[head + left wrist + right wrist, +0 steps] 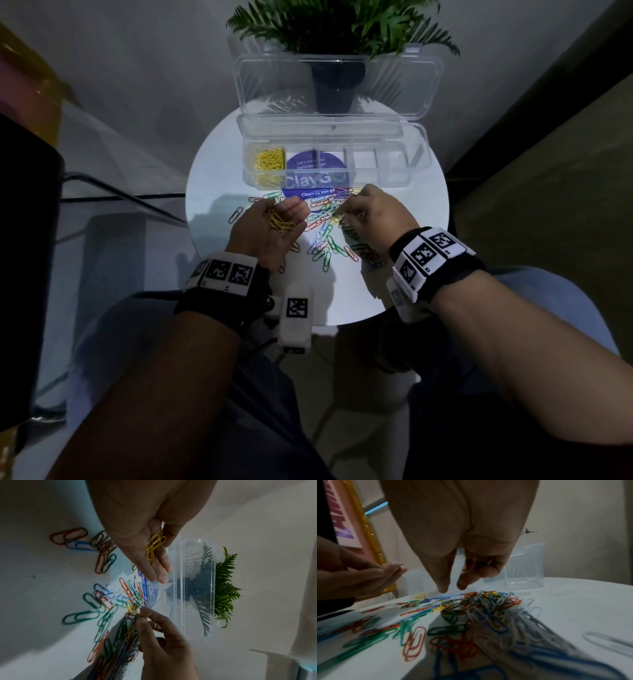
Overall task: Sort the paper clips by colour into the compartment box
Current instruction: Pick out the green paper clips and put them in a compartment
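The left hand (270, 224), palm up with fingers relaxed, cradles several yellow clips (279, 221); the right hand (368, 214) reaches thumb and forefinger into the mixed clip pile (325, 226), whether pinching one is unclear. Yellows are apparently being gathered; next, tip them into the compartment box (383, 164), whose leftmost cell holds yellows (270, 164). Open table (212, 192) lies left; its round edge is close.

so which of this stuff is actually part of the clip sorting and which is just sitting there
Part of the job:
- mixed clip pile
- yellow clips in left hand
- right hand picking at the pile
- compartment box, yellow clips in its leftmost compartment

Just lying about:
- potted plant
- blue sticker
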`<act>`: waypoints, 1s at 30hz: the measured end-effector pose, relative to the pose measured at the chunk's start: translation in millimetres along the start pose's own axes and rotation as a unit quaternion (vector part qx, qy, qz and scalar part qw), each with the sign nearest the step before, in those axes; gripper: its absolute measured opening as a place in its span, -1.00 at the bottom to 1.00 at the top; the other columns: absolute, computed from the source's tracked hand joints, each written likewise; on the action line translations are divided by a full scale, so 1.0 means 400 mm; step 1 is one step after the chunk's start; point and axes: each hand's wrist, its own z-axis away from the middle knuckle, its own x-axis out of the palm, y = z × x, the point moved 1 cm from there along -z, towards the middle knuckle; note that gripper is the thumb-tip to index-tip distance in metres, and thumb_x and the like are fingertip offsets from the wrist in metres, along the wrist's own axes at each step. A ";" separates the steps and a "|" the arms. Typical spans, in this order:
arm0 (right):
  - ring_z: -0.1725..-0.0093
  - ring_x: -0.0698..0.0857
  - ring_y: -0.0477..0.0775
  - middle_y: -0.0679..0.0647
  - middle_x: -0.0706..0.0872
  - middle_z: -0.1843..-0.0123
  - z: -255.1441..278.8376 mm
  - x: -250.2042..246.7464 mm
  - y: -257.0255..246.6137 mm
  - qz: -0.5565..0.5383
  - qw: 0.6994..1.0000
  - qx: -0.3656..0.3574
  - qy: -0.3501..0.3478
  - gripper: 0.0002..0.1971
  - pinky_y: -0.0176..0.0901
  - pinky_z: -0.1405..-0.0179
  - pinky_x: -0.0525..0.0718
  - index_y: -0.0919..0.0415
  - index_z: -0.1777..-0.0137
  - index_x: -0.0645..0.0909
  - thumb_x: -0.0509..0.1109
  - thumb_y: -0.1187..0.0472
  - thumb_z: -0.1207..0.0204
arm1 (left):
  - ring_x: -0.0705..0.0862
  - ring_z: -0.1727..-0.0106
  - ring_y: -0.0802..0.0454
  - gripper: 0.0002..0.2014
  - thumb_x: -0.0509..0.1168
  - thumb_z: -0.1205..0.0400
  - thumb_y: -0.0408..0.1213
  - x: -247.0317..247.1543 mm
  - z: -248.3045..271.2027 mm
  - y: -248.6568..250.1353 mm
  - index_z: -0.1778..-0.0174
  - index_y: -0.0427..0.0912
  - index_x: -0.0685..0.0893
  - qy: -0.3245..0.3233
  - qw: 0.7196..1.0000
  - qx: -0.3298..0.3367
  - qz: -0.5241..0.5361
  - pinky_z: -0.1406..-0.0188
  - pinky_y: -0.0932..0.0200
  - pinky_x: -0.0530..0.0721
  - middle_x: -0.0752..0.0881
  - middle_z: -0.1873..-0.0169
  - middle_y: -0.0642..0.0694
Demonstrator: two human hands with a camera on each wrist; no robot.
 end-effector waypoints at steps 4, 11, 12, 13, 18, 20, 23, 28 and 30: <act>-0.11 0.63 0.21 0.18 0.56 -0.13 -0.013 0.007 -0.015 0.035 0.999 0.022 -0.017 -0.80 -0.05 -0.03 0.59 0.13 -0.08 0.70 0.32 0.18 -0.52 | 0.57 0.11 0.11 -0.73 -0.08 -0.72 -0.19 0.004 0.004 -0.002 0.21 -0.14 0.44 0.013 1.000 0.004 -0.012 0.19 0.31 0.72 0.51 0.18 -0.08; -0.06 0.63 0.18 0.15 0.52 -0.14 -0.044 0.012 -0.029 0.067 0.996 0.058 -0.019 -0.73 -0.07 0.00 0.61 0.19 -0.02 0.70 0.46 0.03 -0.41 | 0.79 0.32 0.11 -0.61 -0.05 -0.74 -0.18 0.008 0.012 0.003 0.17 -0.26 0.64 0.059 0.998 0.016 -0.033 0.19 0.27 0.74 0.79 0.32 -0.09; -0.06 0.64 0.18 0.14 0.52 -0.14 -0.049 0.012 -0.030 0.069 0.996 0.055 -0.016 -0.75 -0.09 0.02 0.59 0.19 0.00 0.72 0.45 0.05 -0.42 | 0.80 0.33 0.11 -0.60 -0.04 -0.74 -0.19 0.007 0.012 0.004 0.17 -0.27 0.64 0.060 0.998 0.017 -0.033 0.19 0.27 0.74 0.79 0.36 -0.09; -0.05 0.64 0.18 0.14 0.53 -0.14 -0.052 0.011 -0.032 0.071 0.996 0.052 -0.013 -0.77 -0.12 0.06 0.57 0.18 0.02 0.73 0.44 0.06 -0.43 | 0.80 0.33 0.12 -0.61 -0.05 -0.73 -0.19 0.007 0.013 0.005 0.18 -0.27 0.64 0.058 0.998 0.017 -0.029 0.19 0.28 0.74 0.79 0.37 -0.08; -0.02 0.66 0.25 0.16 0.58 -0.13 -0.034 0.029 -0.036 0.113 0.993 0.020 0.004 -0.78 -0.12 0.19 0.50 0.24 0.03 0.70 0.27 0.16 -0.51 | 0.79 0.35 0.12 -0.61 -0.06 -0.74 -0.19 0.008 0.017 0.010 0.19 -0.26 0.61 0.051 0.998 0.010 -0.020 0.24 0.28 0.74 0.78 0.40 -0.09; -0.04 0.66 0.28 0.17 0.59 -0.13 -0.029 0.033 -0.036 0.117 0.993 0.008 0.004 -0.75 -0.05 0.12 0.58 0.26 0.00 0.70 0.24 0.17 -0.53 | 0.79 0.33 0.13 -0.63 -0.07 -0.74 -0.18 0.007 0.019 0.011 0.23 -0.23 0.56 0.040 0.999 0.004 -0.013 0.22 0.28 0.74 0.76 0.40 -0.08; -0.08 0.64 0.26 0.20 0.61 -0.12 -0.032 0.024 -0.026 0.081 0.996 0.027 -0.007 -0.77 -0.04 0.03 0.57 0.24 0.00 0.71 0.26 0.17 -0.52 | 0.74 0.22 0.14 -0.65 -0.08 -0.73 -0.19 0.002 0.017 0.011 0.25 -0.18 0.51 0.039 0.999 0.007 -0.017 0.19 0.33 0.72 0.70 0.29 -0.04; 0.25 0.60 0.05 0.17 0.67 0.23 -0.030 -0.009 -0.019 -0.072 0.995 0.067 -0.020 -0.83 -0.32 0.37 0.38 0.30 0.17 0.72 0.43 0.17 -0.49 | 0.77 0.30 0.17 -0.58 -0.10 -0.73 -0.19 -0.001 0.016 0.014 0.32 -0.15 0.56 0.048 0.998 0.004 -0.033 0.18 0.34 0.70 0.73 0.37 -0.04; 0.37 0.53 -0.14 0.04 0.63 0.34 -0.019 -0.025 -0.024 -0.144 0.985 0.086 -0.027 -0.87 -0.57 0.48 0.40 0.25 0.15 0.73 0.46 0.17 -0.47 | 0.74 0.38 0.20 -0.42 -0.14 -0.74 -0.20 -0.002 0.017 0.015 0.54 -0.13 0.60 0.034 0.998 0.004 -0.045 0.17 0.34 0.67 0.69 0.47 -0.02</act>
